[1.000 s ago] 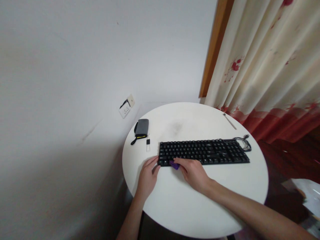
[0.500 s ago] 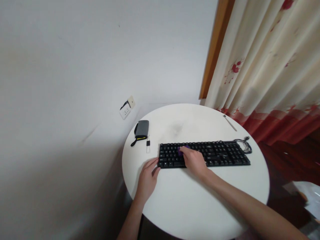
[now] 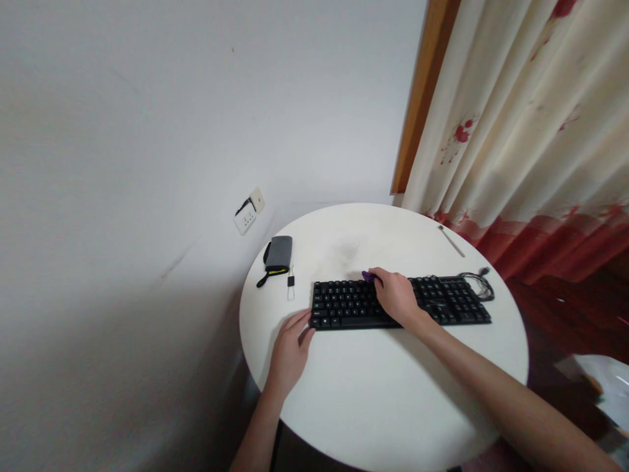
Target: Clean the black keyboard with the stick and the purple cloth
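A black keyboard (image 3: 344, 305) lies on the round white table (image 3: 393, 380). My left hand (image 3: 289, 351) holds its left end, with the thumb by the front corner and the fingers against the side edge. Closed fingers of my right hand (image 3: 396, 295) pinch a small purple cloth (image 3: 368, 276) at the keyboard's back edge, above the top row of keys. Most of the cloth is hidden under that hand, which also covers some middle keys.
A grey pouch (image 3: 280, 254) and a black binder clip (image 3: 291, 281) lie on the left. The keyboard's coiled cable (image 3: 484, 288) is at the right end, with a toothbrush (image 3: 451, 240) behind. A wall with a socket (image 3: 244, 218) borders the left; a curtain (image 3: 511, 144) hangs right.
My right hand has moved right and back with the purple cloth, from the keys to the keyboard's back edge. My left hand stays at the keyboard's left end.
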The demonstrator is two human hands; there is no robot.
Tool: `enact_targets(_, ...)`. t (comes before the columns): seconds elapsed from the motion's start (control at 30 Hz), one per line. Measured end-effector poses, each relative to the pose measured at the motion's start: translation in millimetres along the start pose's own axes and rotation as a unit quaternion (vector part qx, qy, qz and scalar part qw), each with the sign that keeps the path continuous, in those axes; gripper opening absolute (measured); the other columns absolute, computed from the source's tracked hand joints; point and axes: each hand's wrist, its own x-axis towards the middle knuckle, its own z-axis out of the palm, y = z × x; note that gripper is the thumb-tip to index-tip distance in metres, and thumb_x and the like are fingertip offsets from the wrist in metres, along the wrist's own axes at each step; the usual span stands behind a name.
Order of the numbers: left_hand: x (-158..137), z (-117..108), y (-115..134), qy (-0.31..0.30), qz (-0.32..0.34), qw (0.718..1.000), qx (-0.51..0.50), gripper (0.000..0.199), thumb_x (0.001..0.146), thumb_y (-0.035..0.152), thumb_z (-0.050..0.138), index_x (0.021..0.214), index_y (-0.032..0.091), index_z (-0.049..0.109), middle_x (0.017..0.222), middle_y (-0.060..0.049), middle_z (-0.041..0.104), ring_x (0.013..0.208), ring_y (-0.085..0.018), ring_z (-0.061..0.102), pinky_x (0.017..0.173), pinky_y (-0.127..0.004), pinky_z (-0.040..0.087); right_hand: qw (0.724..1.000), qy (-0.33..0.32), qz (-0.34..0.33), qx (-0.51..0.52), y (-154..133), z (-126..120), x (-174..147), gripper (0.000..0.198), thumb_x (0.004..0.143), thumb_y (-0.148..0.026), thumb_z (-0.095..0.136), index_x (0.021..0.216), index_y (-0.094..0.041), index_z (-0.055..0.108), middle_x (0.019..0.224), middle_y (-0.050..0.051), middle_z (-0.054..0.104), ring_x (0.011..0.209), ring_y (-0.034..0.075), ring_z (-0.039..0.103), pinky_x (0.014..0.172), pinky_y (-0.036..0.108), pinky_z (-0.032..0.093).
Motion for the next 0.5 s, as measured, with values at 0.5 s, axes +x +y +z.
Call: enact_targets(0.5, 0.9, 0.8, -2.0, -0.005, 0.009, 1.000, -0.001, 0.034, 0.087, 0.020, 0.055, 0.119, 0.022, 0.066, 0.122, -0.008, 0.065, 0.115, -0.024, 0.058, 0.105, -0.047, 0.044, 0.974, -0.048, -0.161, 0.155, -36.9, 13.1, -69.3, 0.039, 0.088, -0.008, 0.046, 0.115, -0.027, 0.067, 0.113, -0.001, 0.072, 0.098, 0.016, 0.069, 0.087, 0.026, 0.052)
